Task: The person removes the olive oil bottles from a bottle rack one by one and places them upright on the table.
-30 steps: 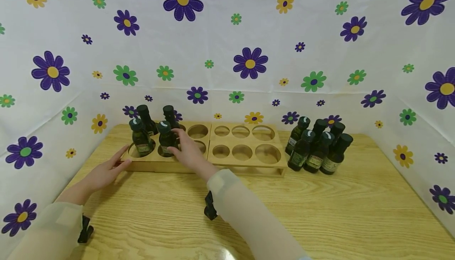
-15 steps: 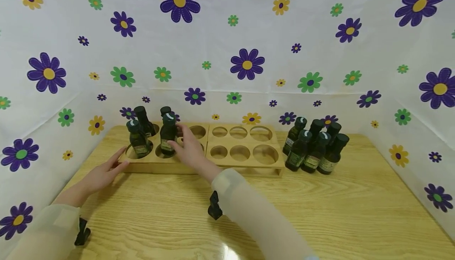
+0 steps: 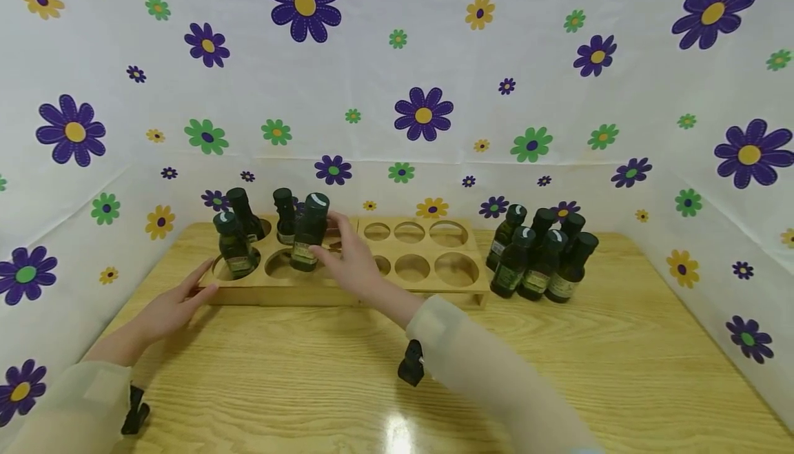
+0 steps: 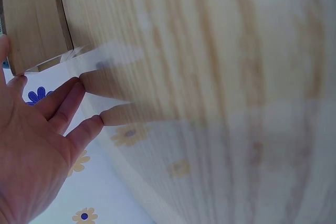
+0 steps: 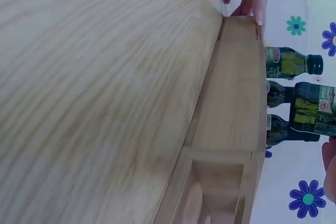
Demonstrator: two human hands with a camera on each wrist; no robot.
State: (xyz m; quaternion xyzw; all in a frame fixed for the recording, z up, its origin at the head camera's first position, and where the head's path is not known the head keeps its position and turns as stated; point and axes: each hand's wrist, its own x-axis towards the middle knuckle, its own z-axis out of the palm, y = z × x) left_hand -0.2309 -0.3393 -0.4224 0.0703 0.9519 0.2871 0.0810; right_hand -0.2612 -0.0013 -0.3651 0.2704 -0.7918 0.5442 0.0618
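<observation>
In the head view my right hand [image 3: 356, 264] grips a dark green bottle [image 3: 310, 233] with a black cap. The bottle is raised and slightly tilted over the front row of the wooden rack [image 3: 273, 295], right of a bare round hole. Thumb and fingers lie on either side of it. My left hand [image 3: 170, 311] touches the rack's front left corner, its fingers extended. The left wrist view shows that left hand [image 4: 37, 135] beside the rack's end [image 4: 37, 19]. Only fingertips of the right hand show in the right wrist view, below the held bottle [image 5: 315, 108].
A labelled bottle [image 3: 236, 251] stands in the front left hole, with two bottles behind it, one being a slim bottle [image 3: 284, 213]. Another rack section [image 3: 428, 240] with round holes adjoins on the right. Several more bottles [image 3: 542, 268] stand grouped right of it. A flowered cloth [image 3: 397, 68] hangs behind.
My right hand has lifted the bottle out of the second front hole and moved it to the right. The left hand stays at the rack's corner. The head view has shifted slightly.
</observation>
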